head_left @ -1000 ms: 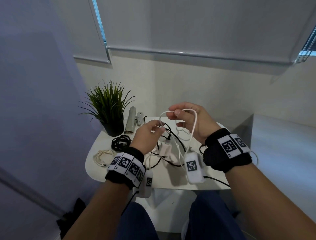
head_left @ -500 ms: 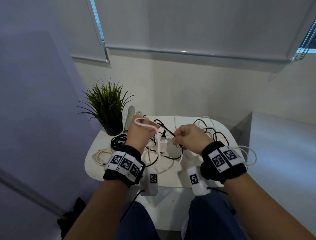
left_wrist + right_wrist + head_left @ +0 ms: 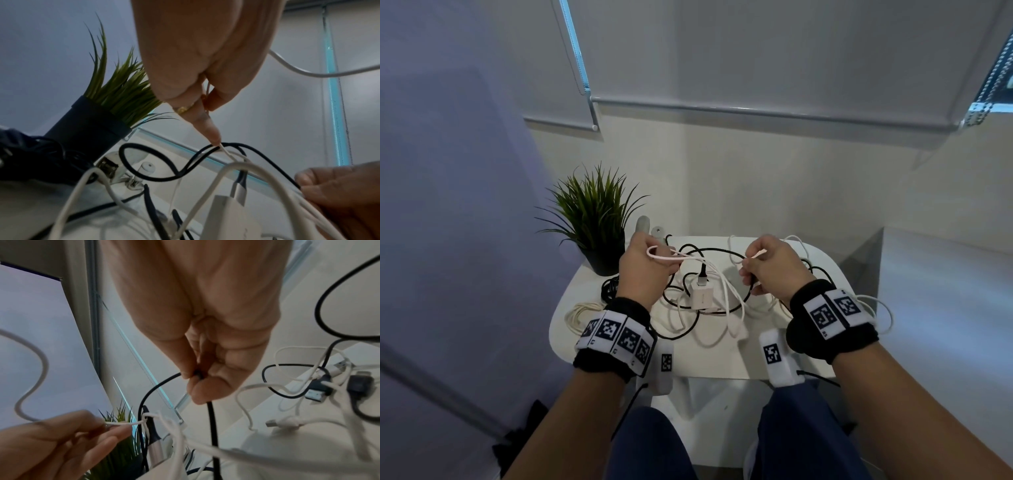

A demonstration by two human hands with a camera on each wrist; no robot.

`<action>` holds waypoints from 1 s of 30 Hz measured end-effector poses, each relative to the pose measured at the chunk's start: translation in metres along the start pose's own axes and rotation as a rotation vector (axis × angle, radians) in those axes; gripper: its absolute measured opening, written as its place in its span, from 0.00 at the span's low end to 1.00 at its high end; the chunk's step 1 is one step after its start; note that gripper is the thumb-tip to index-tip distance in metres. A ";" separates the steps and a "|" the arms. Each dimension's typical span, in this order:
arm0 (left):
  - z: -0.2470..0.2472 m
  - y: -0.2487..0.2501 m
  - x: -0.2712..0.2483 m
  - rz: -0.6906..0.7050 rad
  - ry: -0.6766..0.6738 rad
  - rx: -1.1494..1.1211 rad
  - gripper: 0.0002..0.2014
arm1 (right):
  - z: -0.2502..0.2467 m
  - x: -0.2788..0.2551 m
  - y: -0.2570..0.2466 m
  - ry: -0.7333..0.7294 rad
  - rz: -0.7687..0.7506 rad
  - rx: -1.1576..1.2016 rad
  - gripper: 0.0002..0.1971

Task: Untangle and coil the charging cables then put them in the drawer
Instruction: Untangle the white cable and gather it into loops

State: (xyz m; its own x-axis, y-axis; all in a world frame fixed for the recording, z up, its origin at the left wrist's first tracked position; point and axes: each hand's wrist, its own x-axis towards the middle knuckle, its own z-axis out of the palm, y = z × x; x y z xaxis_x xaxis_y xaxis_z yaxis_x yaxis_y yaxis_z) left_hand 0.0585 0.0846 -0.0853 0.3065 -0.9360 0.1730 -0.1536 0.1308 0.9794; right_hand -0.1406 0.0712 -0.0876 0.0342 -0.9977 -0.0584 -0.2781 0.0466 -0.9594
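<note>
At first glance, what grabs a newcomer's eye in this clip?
The snarl of black and white cables mid-table, around a white charger block. Above it, the left hand pinches a white cable; the right hand grips more. A potted plant stands far left.

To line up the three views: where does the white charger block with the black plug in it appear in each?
Head: white charger block at table centre, between the hands.
Left wrist: charger block at bottom centre, silver-collared plug on top.
Right wrist: block not clearly visible; only the plug, bottom centre.
Shared landmark: potted plant.

white cable | black cable | green plant
</note>
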 end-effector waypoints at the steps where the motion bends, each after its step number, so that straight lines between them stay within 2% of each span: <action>1: 0.000 0.000 0.001 0.003 0.001 0.003 0.07 | 0.001 0.000 0.000 0.002 -0.013 0.020 0.10; 3: 0.002 0.003 -0.002 -0.022 -0.014 -0.012 0.22 | 0.004 -0.001 -0.001 -0.026 -0.044 -0.002 0.13; 5: 0.005 0.002 -0.003 -0.042 -0.032 -0.068 0.25 | 0.007 -0.003 -0.002 -0.075 -0.070 -0.186 0.06; 6: 0.006 0.003 -0.004 -0.045 -0.039 -0.099 0.23 | 0.008 -0.004 -0.002 -0.097 -0.086 -0.295 0.03; 7: 0.006 0.001 -0.002 -0.044 -0.035 -0.122 0.20 | 0.009 -0.005 -0.001 -0.103 -0.104 -0.384 0.05; 9: 0.005 0.000 0.000 -0.040 -0.031 -0.153 0.15 | 0.010 -0.005 0.000 -0.092 -0.121 -0.457 0.03; 11: 0.004 0.003 0.000 -0.032 -0.034 -0.158 0.04 | 0.011 -0.005 -0.001 -0.067 -0.140 -0.515 0.05; 12: 0.003 0.005 -0.001 -0.028 -0.037 -0.152 0.03 | 0.012 -0.005 -0.002 -0.058 -0.140 -0.525 0.05; 14: 0.001 0.003 0.000 -0.012 -0.034 -0.144 0.08 | 0.010 -0.004 -0.004 -0.042 -0.133 -0.495 0.04; 18: -0.003 0.000 0.000 0.025 -0.041 -0.059 0.09 | 0.007 0.000 -0.004 0.016 -0.041 -0.261 0.06; 21: -0.008 -0.006 0.002 0.035 -0.151 0.050 0.09 | 0.006 0.003 -0.002 0.026 -0.013 -0.112 0.08; 23: -0.010 -0.008 0.002 0.060 -0.243 0.176 0.12 | 0.003 0.003 -0.003 0.006 -0.021 -0.079 0.09; 25: -0.014 -0.009 0.000 0.057 -0.280 0.240 0.13 | 0.001 0.003 -0.003 -0.002 -0.034 -0.065 0.09; 28: -0.015 -0.003 -0.002 -0.055 -0.230 0.076 0.16 | 0.000 0.004 -0.003 0.023 -0.054 -0.067 0.09; 30: -0.013 0.001 -0.003 -0.169 -0.207 -0.100 0.13 | 0.001 0.003 -0.004 0.051 -0.069 -0.044 0.09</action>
State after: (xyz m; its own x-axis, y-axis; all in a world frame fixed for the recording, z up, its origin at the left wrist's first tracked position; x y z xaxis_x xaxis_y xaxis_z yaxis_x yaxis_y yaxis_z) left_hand 0.0697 0.0919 -0.0835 0.1196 -0.9928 -0.0089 -0.0199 -0.0113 0.9997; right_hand -0.1385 0.0678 -0.0840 0.0063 -0.9997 0.0225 -0.3190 -0.0233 -0.9475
